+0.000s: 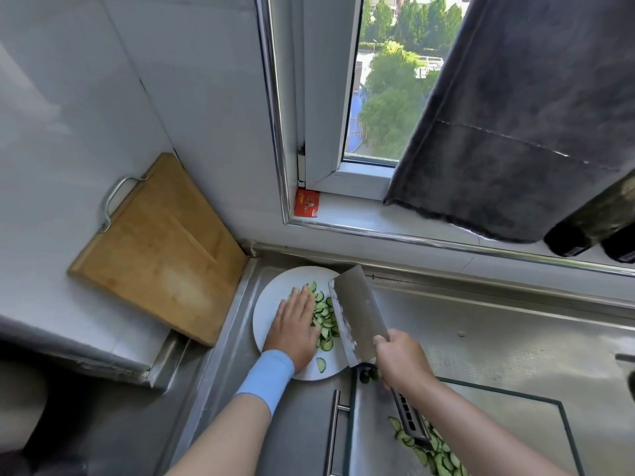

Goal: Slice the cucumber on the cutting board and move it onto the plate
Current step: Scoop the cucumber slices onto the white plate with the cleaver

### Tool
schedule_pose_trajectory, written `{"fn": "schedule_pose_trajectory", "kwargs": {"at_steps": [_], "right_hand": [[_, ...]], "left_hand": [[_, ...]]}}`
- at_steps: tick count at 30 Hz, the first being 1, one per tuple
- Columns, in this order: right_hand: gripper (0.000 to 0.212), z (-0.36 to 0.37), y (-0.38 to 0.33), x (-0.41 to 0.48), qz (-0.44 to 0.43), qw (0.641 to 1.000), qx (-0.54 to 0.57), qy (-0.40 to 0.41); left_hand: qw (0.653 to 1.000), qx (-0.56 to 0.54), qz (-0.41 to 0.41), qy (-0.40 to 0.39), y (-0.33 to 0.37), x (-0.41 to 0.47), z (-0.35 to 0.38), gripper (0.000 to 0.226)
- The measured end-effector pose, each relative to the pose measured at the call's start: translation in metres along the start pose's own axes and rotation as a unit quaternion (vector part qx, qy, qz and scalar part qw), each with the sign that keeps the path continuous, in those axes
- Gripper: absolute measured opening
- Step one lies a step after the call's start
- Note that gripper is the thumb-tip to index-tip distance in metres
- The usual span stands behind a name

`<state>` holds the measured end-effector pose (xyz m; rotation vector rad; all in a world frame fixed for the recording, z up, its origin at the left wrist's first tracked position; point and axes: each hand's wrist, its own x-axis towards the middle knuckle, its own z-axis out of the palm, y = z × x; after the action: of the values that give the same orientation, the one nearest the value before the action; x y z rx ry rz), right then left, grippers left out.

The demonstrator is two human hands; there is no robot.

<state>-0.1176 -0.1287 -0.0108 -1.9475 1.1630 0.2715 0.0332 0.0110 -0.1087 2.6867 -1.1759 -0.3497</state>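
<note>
Steel counter (481, 338): L hand (295, 324) flat on green cucumber slices (326, 321) on round white plate (271, 297); R hand (402, 359) grips broad steel cleaver (357, 304) just right; leftover slices (436, 455) nearer R.

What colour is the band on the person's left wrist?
Light blue. The wristband shows best in the head view.
</note>
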Motion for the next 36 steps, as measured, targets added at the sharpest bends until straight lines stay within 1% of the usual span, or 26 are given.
{"fn": "schedule_pose_trajectory", "kwargs": {"at_steps": [2,3,5,7,8,9,11,13,15,17,19,20,22,23,25,27,28,29,30,32,33,34,36], "right_hand": [[0.028,0.000,0.002,0.001,0.000,1.000,-0.005,0.006],[0.028,0.000,0.004,0.002,0.001,1.000,-0.007,0.007],[0.027,-0.002,0.007,0.003,0.004,1.000,-0.008,0.006],[0.028,-0.006,0.010,0.004,0.003,1.000,-0.010,0.009],[0.028,-0.007,0.011,0.004,0.002,1.000,-0.010,0.009],[0.029,-0.008,0.012,0.005,0.001,1.000,-0.007,0.010],[0.029,-0.008,0.014,0.005,-0.001,1.000,-0.009,0.009],[0.030,-0.007,0.015,0.005,-0.004,1.000,-0.011,0.009],[0.030,-0.005,0.015,0.005,-0.004,1.000,-0.007,0.009],[0.030,-0.003,0.016,0.004,-0.006,1.000,-0.006,0.009],[0.030,-0.002,0.018,0.003,-0.005,1.000,-0.005,0.013],[0.030,-0.002,0.018,0.003,-0.002,1.000,-0.001,0.016],[0.031,-0.002,0.021,0.002,0.002,1.000,0.002,0.023],[0.032,-0.004,0.021,0.002,0.004,1.000,-0.002,0.026],[0.032,-0.006,0.023,0.002,0.008,1.000,-0.008,0.030],[0.032,-0.008,0.026,0.002,0.013,0.999,-0.006,0.030],[0.033,-0.009,0.027,0.001,0.015,0.999,-0.004,0.031],[0.033,-0.010,0.028,0.001,0.014,0.999,-0.003,0.032],[0.034,-0.010,0.029,0.000,0.013,0.999,-0.002,0.033],[0.034,-0.011,0.027,-0.001,0.010,0.999,0.000,0.036],[0.034,-0.012,0.026,-0.002,0.011,0.999,0.000,0.036],[0.035,-0.012,0.026,-0.002,0.011,0.999,-0.002,0.035],[0.034,-0.012,0.026,-0.002,0.010,0.999,-0.006,0.033]], "left_hand": [[0.998,0.017,0.027,-0.063,0.010,0.002,0.007,0.066],[0.996,0.002,0.042,-0.080,0.017,0.003,0.010,0.066],[0.993,-0.066,0.069,-0.071,0.027,0.003,0.013,0.062],[0.991,-0.119,0.063,-0.025,0.027,0.002,0.012,0.056],[0.993,-0.109,0.049,-0.009,0.022,-0.001,0.011,0.053],[0.997,-0.072,0.039,-0.007,0.015,-0.004,0.012,0.055],[0.998,0.025,0.039,-0.041,-0.002,-0.010,0.017,0.071],[0.996,0.062,0.011,-0.063,-0.017,-0.012,0.019,0.076],[0.997,0.043,-0.020,-0.053,-0.025,-0.008,0.016,0.077],[0.999,0.033,-0.012,-0.037,-0.024,-0.006,0.009,0.075],[0.999,0.031,0.031,-0.027,-0.014,-0.006,0.004,0.073],[0.997,0.038,0.060,-0.034,-0.006,-0.006,0.005,0.071],[0.990,0.072,0.098,-0.065,0.005,-0.005,0.012,0.070],[0.988,0.089,0.098,-0.079,0.008,-0.003,0.016,0.069],[0.990,0.099,0.059,-0.084,0.009,0.006,0.016,0.068],[0.995,0.075,0.009,-0.068,0.008,0.012,0.011,0.065],[0.997,0.057,0.000,-0.054,0.008,0.014,0.009,0.064],[0.998,0.041,0.010,-0.043,0.011,0.013,0.008,0.063],[0.998,0.034,0.039,-0.042,0.014,0.010,0.009,0.064],[0.989,0.049,0.124,-0.069,0.021,0.002,0.016,0.066],[0.983,0.061,0.152,-0.086,0.021,-0.003,0.021,0.067],[0.980,0.069,0.159,-0.093,0.019,-0.006,0.025,0.067],[0.983,0.081,0.138,-0.087,0.011,-0.011,0.025,0.067]]}}
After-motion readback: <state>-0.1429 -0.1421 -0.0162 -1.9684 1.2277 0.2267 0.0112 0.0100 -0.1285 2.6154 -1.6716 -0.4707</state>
